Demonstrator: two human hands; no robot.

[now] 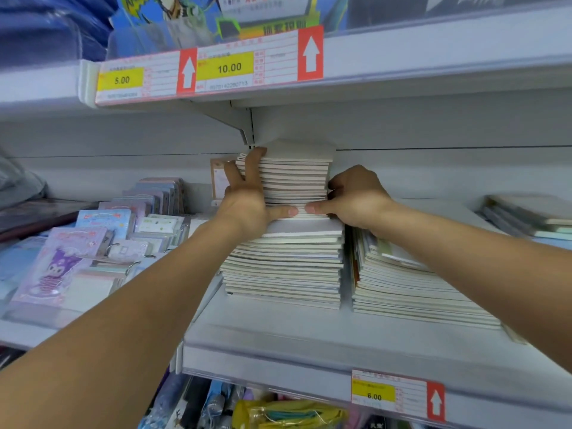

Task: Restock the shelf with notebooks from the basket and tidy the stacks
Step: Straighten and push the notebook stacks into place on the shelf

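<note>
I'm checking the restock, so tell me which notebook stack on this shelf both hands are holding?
The tall middle stack: left hand and right hand grip its upper batch. The lower stack to its right and the far-right stack are untouched.

A stationery shop: price labels (224,68) front stocked shelves (278,351).
</note>
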